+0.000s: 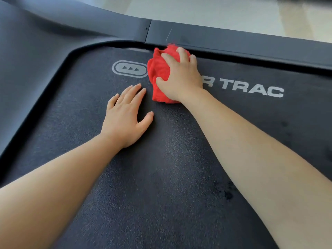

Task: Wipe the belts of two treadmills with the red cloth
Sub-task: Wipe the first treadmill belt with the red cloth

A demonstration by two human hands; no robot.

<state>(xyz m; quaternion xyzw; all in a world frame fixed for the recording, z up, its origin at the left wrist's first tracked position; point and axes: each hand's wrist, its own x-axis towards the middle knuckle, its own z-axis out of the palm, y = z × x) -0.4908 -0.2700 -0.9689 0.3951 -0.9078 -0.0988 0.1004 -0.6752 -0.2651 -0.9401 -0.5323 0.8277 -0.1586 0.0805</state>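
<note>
The black textured treadmill belt [161, 168] fills most of the view, with grey printed letters and an arrow logo [129, 68]. A bunched red cloth [159, 69] lies on the belt near its far edge. My right hand [181, 74] grips the cloth from above, fingers curled over it and pressing it onto the belt. My left hand [125, 114] lies flat on the belt just left of the cloth, fingers straight, holding nothing.
A dark side rail [233, 40] runs along the belt's far edge, and a dark motor cover [36, 51] curves round on the left. Pale floor [215, 13] shows beyond the rail. Dark spots [228, 194] mark the belt on the right.
</note>
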